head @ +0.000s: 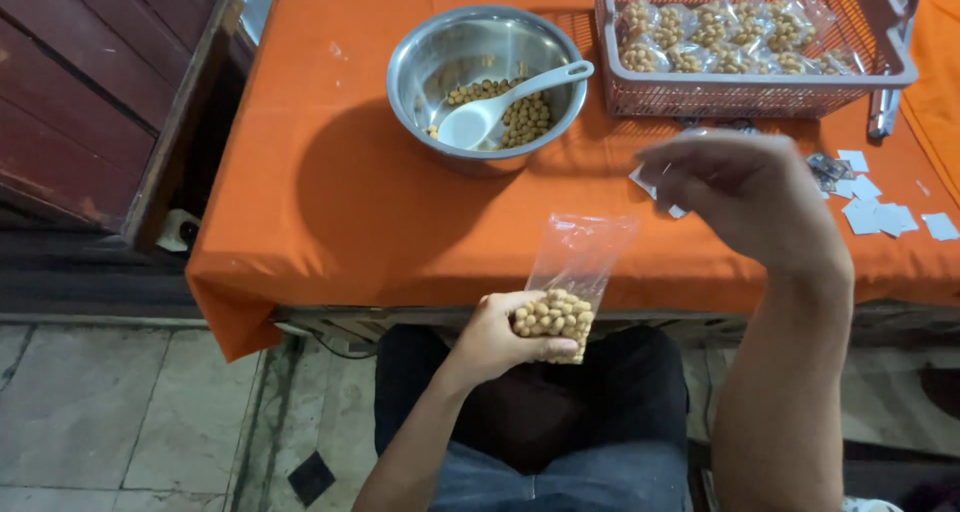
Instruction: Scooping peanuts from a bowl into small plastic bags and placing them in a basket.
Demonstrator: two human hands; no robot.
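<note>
Holding: a small clear plastic bag (570, 290), its bottom filled with round tan nuts, is gripped by the left hand (497, 337) just off the near edge of the table, above the lap; the fingers are closed around the filled bottom, and the empty top stands open and upright.
Right hand: the right hand (740, 194) is raised over the near right part of the orange tablecloth (330, 202), its fingers curled around a small white paper slip (650, 187); the grip is partly blurred, so how tightly it is pinched cannot be told.
Step in hand: judged to be bagging, with a portion already inside the bag and the slip about to be added.
Next move: the slip would have to be brought to the bag's open mouth, which must be kept upright so that nothing spills.
Steel bowl: a steel bowl (420, 52) stands far left of centre, with loose nuts and a white plastic spoon (500, 107) in it.
Basket: a pink mesh basket (750, 94) at the far right holds filled bags of nuts (715, 37).
Loose slips: more white slips (880, 212) lie scattered at the right, near the raised hand.
In the way: nothing lies between the two hands; the bowl and the basket are well apart from the bag.
</note>
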